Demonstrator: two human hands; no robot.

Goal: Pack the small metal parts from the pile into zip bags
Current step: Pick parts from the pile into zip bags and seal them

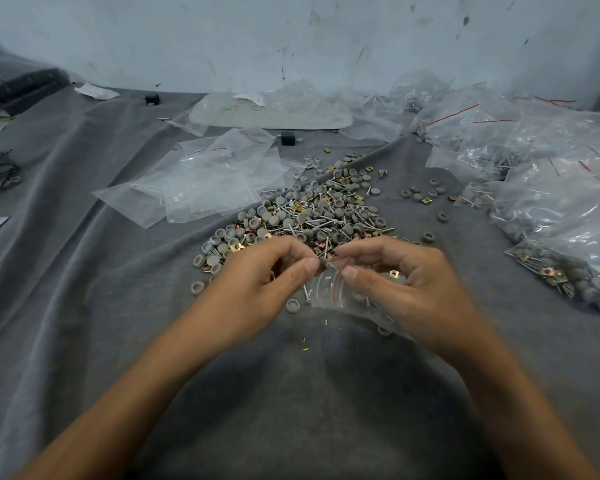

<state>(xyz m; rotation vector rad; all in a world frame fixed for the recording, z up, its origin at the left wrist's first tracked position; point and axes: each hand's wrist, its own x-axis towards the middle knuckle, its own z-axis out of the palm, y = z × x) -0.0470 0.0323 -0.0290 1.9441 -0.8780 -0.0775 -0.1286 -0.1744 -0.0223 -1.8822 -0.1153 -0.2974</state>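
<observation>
**Head view: both hands at the mouth of one small zip bag**

Head camera showed me the small clear zip bag with a red seal line (340,292), held just above the grey cloth (118,306) in front of the pile. Through its plastic I made out a brass square clip (392,273) and a few blurred grey pieces.

Filled clear bags (561,216) holding grey caps, screws and brass clips lay heaped along the right side. Flat empty zip bags (205,181) were spread to the left of the pile. The loose pile of grey round caps, silver screws and brass clips (302,216) sat just beyond my view of the fingers, with strays scattered around it. One grey cap (292,304) and a silver screw (306,293) lay by the held bag. A white tray (274,114) under crumpled plastic stood near the wall, and a small black block (287,137) sat in front of it.

The left hand (257,282) had its fingers curled, with thumb and forefinger pinching a small dark piece (323,264) right at the bag's mouth. I could not tell what kind of piece it was. The right hand (413,282) pinched the bag's rim between thumb and forefinger, its other fingers curled behind the plastic.
</observation>
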